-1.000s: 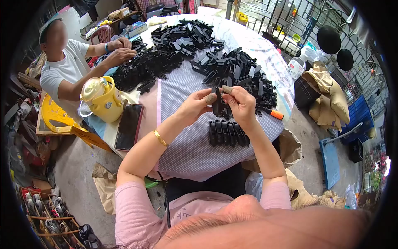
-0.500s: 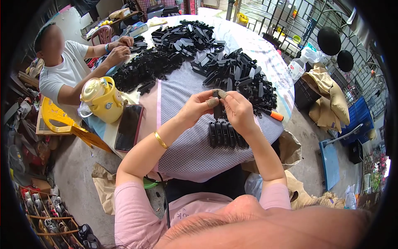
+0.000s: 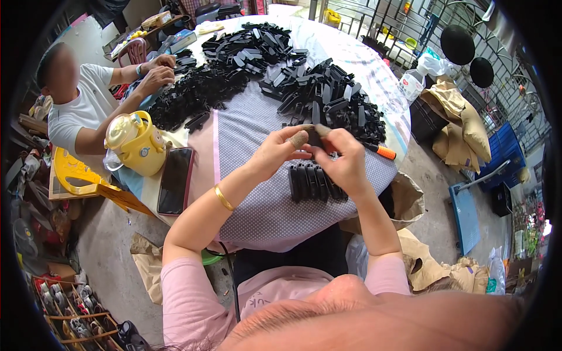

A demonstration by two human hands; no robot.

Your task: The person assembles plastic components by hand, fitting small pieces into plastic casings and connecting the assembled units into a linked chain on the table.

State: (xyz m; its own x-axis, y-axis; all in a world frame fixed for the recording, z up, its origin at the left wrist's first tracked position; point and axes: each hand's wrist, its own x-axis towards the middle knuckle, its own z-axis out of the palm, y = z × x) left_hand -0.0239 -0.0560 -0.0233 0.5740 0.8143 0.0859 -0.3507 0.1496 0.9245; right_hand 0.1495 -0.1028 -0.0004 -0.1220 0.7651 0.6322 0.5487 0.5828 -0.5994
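My left hand (image 3: 280, 151), with tan wraps on its fingers, is closed on a small black plastic piece (image 3: 315, 138) above the table. From the other side, my right hand (image 3: 343, 159) grips the same piece with thumb and fingers. The fingers cover much of it. Just below my hands, several long black plastic pieces (image 3: 313, 182) stand side by side in a neat row on the dotted tablecloth (image 3: 252, 210). Right behind my hands spreads a loose heap of black plastic pieces (image 3: 342, 96).
Another dark heap (image 3: 205, 90) lies toward a co-worker (image 3: 88, 99), whose hands are at its far edge. A yellow jug (image 3: 137, 143) and a dark phone (image 3: 174, 181) sit at the left. An orange-handled tool (image 3: 385, 152) lies right. A paper bag (image 3: 410, 202) stands by the table's edge.
Between my hands the black piece has turned from hanging lengthwise to a tilted position. My right hand has rotated around it. The whole view has shifted slightly.
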